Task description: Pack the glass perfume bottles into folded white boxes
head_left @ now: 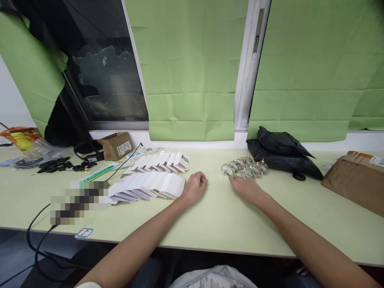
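Note:
My left hand (pixel 196 186) rests on the table with its fingers loosely curled; nothing shows in it. Close to its left lie two rows of white cartons: the near row (pixel 172 185) touches or nearly touches my wrist, and the far row (pixel 181 161) has a printed panel at its right end. My right hand (pixel 244 188) is at the near left of a cluster of clear round ornaments (pixel 240 164) with gold-coloured caps. Its fingers are drawn together at the nearest clear round ornament (pixel 228 170); the hand partly hides the contact.
Black plastic parcels (pixel 282 154) lie behind the ornaments, a brown parcel (pixel 354 180) at the right. An opened cardboard box (pixel 117 146), black cables and clips (pixel 55 165) and a plastic bag (pixel 27 146) are at the left. The table's front edge (pixel 225 250) runs below my forearms.

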A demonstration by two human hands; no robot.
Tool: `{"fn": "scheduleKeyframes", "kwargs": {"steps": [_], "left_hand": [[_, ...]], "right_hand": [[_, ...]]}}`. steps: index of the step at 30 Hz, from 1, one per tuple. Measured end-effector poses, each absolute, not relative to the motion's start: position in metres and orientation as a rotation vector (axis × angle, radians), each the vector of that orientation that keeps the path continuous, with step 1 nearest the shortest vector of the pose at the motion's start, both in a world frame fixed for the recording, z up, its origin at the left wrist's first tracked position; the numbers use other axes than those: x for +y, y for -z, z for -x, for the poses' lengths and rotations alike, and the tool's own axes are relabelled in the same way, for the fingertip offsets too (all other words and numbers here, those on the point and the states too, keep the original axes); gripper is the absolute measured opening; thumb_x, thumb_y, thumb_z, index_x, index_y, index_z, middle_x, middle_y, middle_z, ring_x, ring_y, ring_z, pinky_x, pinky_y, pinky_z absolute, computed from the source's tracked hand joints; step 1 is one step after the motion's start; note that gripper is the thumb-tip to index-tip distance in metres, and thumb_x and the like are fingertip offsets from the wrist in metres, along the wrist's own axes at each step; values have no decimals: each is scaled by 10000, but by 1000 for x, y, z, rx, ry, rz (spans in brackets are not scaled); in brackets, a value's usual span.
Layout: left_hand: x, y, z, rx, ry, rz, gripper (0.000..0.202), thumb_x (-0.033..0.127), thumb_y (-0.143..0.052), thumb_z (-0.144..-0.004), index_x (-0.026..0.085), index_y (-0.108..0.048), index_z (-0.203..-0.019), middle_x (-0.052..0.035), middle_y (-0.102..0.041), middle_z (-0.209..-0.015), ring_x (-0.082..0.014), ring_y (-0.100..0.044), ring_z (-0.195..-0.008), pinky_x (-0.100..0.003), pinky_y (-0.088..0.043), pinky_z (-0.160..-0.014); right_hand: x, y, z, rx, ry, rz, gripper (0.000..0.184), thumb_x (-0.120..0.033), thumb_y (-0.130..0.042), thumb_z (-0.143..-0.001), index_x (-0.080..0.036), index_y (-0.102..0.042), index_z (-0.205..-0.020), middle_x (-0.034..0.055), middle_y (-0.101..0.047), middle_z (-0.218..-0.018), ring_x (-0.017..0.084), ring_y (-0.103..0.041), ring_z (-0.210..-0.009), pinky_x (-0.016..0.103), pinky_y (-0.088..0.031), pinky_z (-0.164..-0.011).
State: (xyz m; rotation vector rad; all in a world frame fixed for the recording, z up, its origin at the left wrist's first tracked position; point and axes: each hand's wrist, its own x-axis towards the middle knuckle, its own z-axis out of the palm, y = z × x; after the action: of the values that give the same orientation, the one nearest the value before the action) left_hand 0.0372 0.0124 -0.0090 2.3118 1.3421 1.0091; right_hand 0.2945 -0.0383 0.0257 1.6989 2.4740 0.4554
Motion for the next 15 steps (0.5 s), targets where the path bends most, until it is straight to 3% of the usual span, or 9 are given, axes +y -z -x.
{"fn": "scheduleKeyframes", "kwargs": {"steps": [3,7,15], "left_hand": [[13,9,-37,1334,-1005,-2317,92,293,-518,-1005,229,-582,-989,-43,-664,-953,-230,-603,-968,-360,-457,-827],[13,9,-36,1338,-986,-2300,108,314,-505,-1012,237,-578,-994,-39,-662,-957,-231,-595,-976,-357,-454,-814],[11,8,-38,1343,-983,-2305,76,291,-519,-996,234,-568,-986,-42,-658,-969,-233,-594,-987,-365,-468,-849]], "right_hand": [[-38,-24,-294,2461,-486,-1718,418,33,-423,-918,-95,-559,-1292,204,-713,-1090,320,-741,-929,340,-502,-691],[-37,-27,-290,2457,-450,-1773,299,-90,-400,-1010,-95,-555,-1266,176,-717,-1000,299,-726,-898,314,-451,-681],[-70,-70,-277,2828,29,-1572,232,-242,-406,-1054,-194,-554,-881,38,-666,-815,166,-574,-707,277,-317,-632]]}}
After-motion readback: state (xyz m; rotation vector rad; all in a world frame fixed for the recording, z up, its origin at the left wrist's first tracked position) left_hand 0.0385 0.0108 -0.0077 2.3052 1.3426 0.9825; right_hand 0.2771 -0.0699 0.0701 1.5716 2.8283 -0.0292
